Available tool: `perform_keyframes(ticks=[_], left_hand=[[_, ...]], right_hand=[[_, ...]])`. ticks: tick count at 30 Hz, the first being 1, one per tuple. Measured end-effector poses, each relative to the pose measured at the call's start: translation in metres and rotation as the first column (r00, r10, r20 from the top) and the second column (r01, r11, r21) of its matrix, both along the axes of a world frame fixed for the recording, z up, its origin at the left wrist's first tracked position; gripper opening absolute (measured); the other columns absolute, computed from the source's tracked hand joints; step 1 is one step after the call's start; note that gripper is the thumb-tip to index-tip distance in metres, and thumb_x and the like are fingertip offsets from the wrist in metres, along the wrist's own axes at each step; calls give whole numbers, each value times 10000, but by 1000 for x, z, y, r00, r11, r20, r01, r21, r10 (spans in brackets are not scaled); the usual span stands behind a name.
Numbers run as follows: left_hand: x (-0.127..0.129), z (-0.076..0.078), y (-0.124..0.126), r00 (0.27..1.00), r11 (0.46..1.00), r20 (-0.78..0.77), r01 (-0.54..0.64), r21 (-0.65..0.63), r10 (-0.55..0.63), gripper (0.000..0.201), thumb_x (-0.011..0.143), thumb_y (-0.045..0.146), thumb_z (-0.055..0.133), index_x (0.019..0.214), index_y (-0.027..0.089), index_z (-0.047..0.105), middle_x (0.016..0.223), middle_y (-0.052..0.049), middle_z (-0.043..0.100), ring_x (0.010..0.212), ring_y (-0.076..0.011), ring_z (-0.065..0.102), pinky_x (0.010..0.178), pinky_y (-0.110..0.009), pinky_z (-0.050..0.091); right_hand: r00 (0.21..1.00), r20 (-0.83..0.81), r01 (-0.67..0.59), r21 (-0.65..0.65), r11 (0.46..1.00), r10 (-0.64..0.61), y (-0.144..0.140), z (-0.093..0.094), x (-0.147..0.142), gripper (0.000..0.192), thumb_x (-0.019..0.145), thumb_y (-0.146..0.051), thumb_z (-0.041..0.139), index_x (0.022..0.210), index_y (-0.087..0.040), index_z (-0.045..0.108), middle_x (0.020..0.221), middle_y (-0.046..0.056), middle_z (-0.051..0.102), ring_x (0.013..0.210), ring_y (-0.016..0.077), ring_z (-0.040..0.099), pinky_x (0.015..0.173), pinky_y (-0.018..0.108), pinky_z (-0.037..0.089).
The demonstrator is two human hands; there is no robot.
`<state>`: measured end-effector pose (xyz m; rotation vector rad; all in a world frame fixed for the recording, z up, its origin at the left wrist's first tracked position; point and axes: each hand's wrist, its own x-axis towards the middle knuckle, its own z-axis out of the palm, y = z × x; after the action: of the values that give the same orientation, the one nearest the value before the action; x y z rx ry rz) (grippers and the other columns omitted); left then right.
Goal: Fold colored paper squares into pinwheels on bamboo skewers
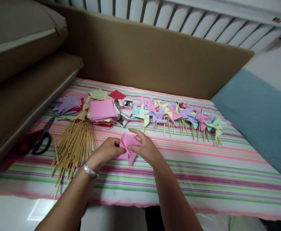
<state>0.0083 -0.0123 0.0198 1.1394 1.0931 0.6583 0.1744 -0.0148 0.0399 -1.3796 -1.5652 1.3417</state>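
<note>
Between my hands is a pink paper pinwheel (131, 141), its points partly folded in toward the middle. My left hand (109, 149) pinches its left side between thumb and fingers. On the other side my right hand (145, 147) grips the paper, thumb near the centre, index finger reaching over the top. The pinwheel is held above the striped cloth, and my fingers hide part of it. Just behind my hands lie a stack of pink and other coloured paper squares (102, 109) and small open boxes (123, 118).
Wooden sticks (74, 150) are heaped left of my hands, with black-handled scissors (43, 138) beyond them. Cut papers (67, 104) lie at the back left. Finished pinwheels on sticks (158, 115) form a row at the back right. A brown board (155, 61) stands behind the striped cloth (203, 170).
</note>
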Motion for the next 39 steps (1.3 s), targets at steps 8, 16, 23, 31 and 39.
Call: perform_keyframes(ticks=[8, 16, 23, 31, 39], left_hand=[[3, 0, -2, 996, 996, -28, 84, 33, -83, 78, 598, 190, 599, 643, 127, 593, 518, 63, 419, 462, -60, 279, 466, -228, 187], [4, -9, -1, 997, 995, 25, 73, 71, -75, 83, 608, 158, 624, 659, 134, 563, 557, 58, 468, 484, -62, 356, 482, -215, 248], [7, 4, 2, 957, 975, 206, -218, 37, 206, 344, 557, 169, 740, 866, 149, 589, 674, 13, 629, 610, -113, 561, 604, -239, 419], [12, 7, -7, 846, 947, 427, -271, -173, 320, 210, 655, 266, 725, 823, 150, 671, 790, -38, 699, 758, -151, 631, 767, -283, 451], [33, 0, -10, 750, 902, 502, -349, -253, 431, 180, 598, 192, 759, 765, 141, 717, 709, -23, 719, 654, -110, 608, 671, -217, 440]], right_hand=[[990, -95, -117, -83, 990, 108, 3, -9, 10, 573, 636, -151, 655, 1187, -240, 527, 919, 30, 639, 750, 174, 603, 625, 281, 476], [995, -41, -86, 16, 996, 86, 4, -16, 7, 599, 615, -88, 630, 1187, -239, 539, 1193, 44, 585, 1075, 208, 545, 855, 310, 448], [996, -77, 51, 9, 999, -50, 9, -9, 9, 515, 635, -136, 622, 1139, -207, 549, 1022, 33, 637, 878, 187, 597, 738, 296, 471], [923, -271, 288, 18, 957, -273, 14, -13, 7, 508, 630, -190, 666, 1124, -212, 547, 1096, 45, 633, 979, 215, 591, 815, 329, 471], [917, -231, 347, 57, 936, -326, 13, -18, -6, 500, 601, -223, 692, 1088, -207, 581, 1116, 51, 624, 1032, 229, 570, 867, 343, 452]])
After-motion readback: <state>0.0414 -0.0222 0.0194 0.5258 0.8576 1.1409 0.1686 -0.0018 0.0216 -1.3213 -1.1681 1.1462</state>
